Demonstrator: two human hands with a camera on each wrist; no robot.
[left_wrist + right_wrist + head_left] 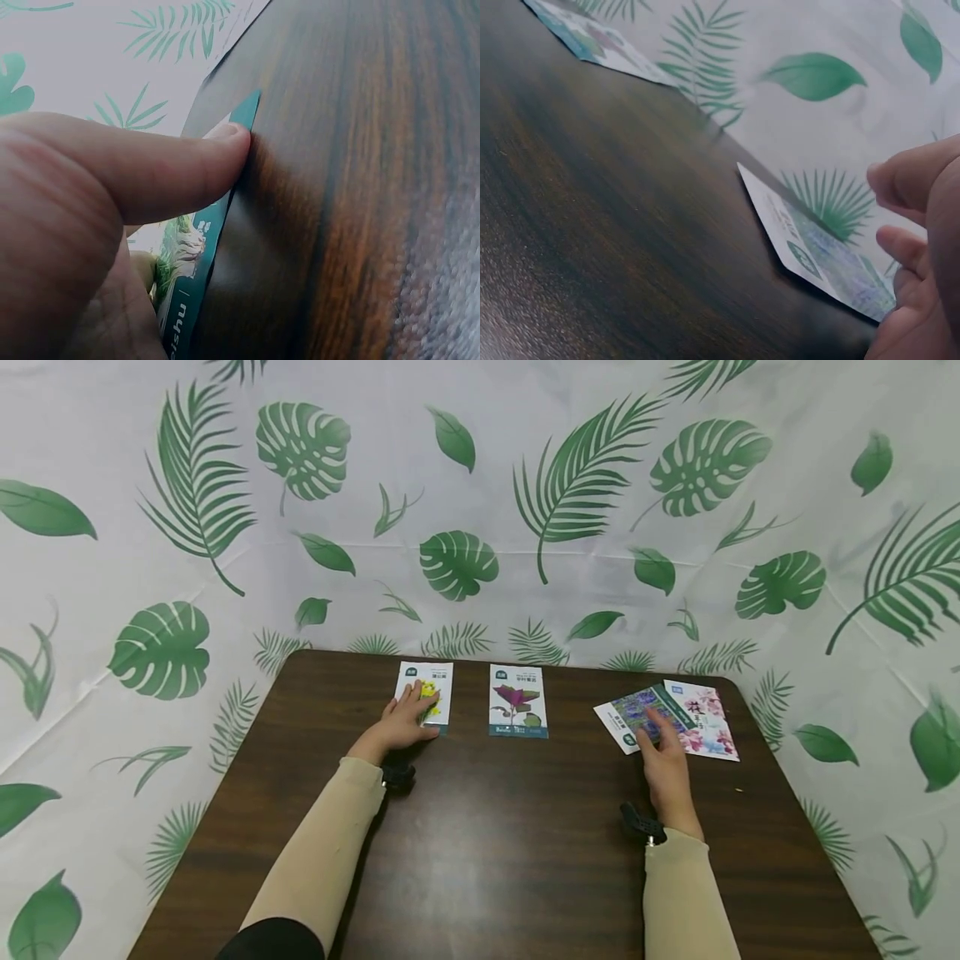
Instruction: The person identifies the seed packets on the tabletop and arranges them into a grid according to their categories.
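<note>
My left hand [401, 722] rests on a seed packet [442, 685] with yellow flowers at the table's back left, fingers spread over it. The left thumb [217, 161] lies across its teal lower edge in the left wrist view. My right hand [666, 768] is at a packet with purple flowers [633, 706], its fingertips over the printed face. Thumb and fingers stand apart in the right wrist view. That purple packet lies tilted, overlapping a packet with pink blossoms [708, 739]. Between the hands, a packet with a dark magenta plant [517, 693] lies flat.
Everything lies on a dark wooden table [495, 843] near its back edge. A white cloth [465, 485] printed with green leaves hangs behind and around it. Dark wrist cameras are worn at the left wrist [399, 777] and right wrist [641, 822].
</note>
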